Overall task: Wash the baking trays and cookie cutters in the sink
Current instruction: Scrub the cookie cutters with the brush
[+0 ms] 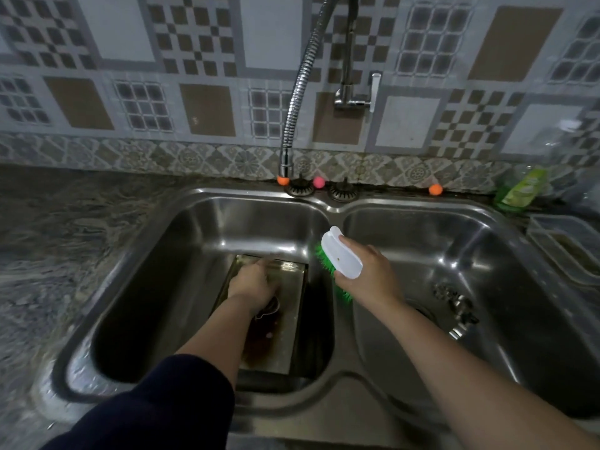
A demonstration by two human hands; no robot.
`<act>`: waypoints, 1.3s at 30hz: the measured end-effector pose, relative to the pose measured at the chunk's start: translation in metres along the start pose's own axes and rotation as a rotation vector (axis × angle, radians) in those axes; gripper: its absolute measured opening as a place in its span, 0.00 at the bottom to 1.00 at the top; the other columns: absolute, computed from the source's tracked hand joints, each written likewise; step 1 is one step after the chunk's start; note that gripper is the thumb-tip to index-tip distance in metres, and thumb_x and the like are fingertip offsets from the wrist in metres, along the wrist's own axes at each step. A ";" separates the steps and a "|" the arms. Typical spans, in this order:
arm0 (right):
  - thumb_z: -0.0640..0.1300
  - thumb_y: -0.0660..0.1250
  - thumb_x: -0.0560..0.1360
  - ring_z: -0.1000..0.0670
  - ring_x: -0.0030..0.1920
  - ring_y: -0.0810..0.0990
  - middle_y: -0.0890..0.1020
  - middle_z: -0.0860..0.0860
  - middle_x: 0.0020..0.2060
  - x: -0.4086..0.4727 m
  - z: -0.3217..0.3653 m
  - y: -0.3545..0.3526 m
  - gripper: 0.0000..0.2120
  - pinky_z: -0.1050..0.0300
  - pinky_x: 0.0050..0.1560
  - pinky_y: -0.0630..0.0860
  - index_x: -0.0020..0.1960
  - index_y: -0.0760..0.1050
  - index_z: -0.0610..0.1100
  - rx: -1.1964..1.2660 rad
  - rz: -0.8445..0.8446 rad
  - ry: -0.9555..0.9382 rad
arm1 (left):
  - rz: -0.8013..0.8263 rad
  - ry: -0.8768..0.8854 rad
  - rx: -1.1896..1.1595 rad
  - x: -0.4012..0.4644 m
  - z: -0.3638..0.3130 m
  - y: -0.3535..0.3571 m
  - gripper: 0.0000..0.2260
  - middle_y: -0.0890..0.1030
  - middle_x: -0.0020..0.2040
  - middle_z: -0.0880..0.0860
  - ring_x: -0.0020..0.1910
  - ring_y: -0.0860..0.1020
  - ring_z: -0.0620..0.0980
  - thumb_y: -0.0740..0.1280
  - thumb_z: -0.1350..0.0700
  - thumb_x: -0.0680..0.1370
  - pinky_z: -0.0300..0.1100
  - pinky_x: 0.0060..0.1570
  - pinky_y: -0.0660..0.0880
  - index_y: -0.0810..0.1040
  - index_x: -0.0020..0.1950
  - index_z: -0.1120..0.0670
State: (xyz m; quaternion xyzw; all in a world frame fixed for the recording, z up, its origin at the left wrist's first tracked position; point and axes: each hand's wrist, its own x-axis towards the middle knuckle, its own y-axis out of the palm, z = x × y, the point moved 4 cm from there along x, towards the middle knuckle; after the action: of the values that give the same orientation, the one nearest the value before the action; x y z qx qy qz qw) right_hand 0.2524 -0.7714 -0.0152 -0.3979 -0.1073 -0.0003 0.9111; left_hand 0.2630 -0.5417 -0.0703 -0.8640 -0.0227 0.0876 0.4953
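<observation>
A rectangular metal baking tray lies in the left basin of the double steel sink, stained brown along its middle. My left hand reaches down into the tray near its far end, fingers curled and blurred; I cannot tell what it grips. A metal cookie cutter shows just below that hand. My right hand hovers over the divider between the basins, shut on a scrubbing brush with a white back and green bristles facing left.
A flexible chrome faucet hose hangs over the sink's back rim. The right basin holds a drain strainer. A green dish soap bottle and a clear plastic container stand at the right. Speckled stone counter lies left.
</observation>
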 end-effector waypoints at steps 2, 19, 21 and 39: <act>0.44 0.72 0.68 0.50 0.57 0.75 0.76 0.51 0.57 -0.004 -0.011 -0.012 0.32 0.58 0.53 0.72 0.70 0.69 0.57 0.053 -0.044 0.055 | -0.039 0.060 -0.018 0.006 -0.020 -0.006 0.19 0.76 0.65 0.52 0.61 0.76 0.55 0.65 0.53 0.75 0.50 0.60 0.74 0.74 0.67 0.46; 0.47 0.74 0.67 0.47 0.61 0.76 0.78 0.50 0.62 -0.043 -0.171 -0.241 0.29 0.57 0.57 0.71 0.67 0.72 0.54 -0.080 -0.319 0.335 | 0.332 0.384 0.122 -0.018 -0.247 0.158 0.19 0.74 0.69 0.51 0.67 0.72 0.53 0.63 0.53 0.78 0.45 0.66 0.69 0.73 0.69 0.47; 0.47 0.74 0.67 0.45 0.59 0.76 0.78 0.48 0.60 -0.037 -0.187 -0.268 0.27 0.55 0.54 0.72 0.65 0.71 0.53 -0.100 -0.336 0.359 | 0.397 0.383 0.120 -0.029 -0.262 0.180 0.16 0.77 0.66 0.54 0.65 0.74 0.54 0.63 0.52 0.78 0.42 0.63 0.70 0.76 0.66 0.50; 0.52 0.70 0.72 0.43 0.60 0.75 0.76 0.48 0.62 0.049 -0.293 -0.309 0.26 0.56 0.46 0.68 0.69 0.67 0.55 -0.278 -0.102 0.417 | 0.537 0.128 0.242 -0.028 -0.310 0.270 0.15 0.76 0.65 0.54 0.63 0.75 0.54 0.60 0.55 0.81 0.41 0.58 0.72 0.73 0.67 0.54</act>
State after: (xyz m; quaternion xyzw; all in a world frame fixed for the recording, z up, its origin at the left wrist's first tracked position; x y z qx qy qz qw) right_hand 0.3309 -1.1904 0.0251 -0.5048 0.0643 -0.1431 0.8488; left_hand 0.2770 -0.9469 -0.1454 -0.7776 0.2485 0.1628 0.5541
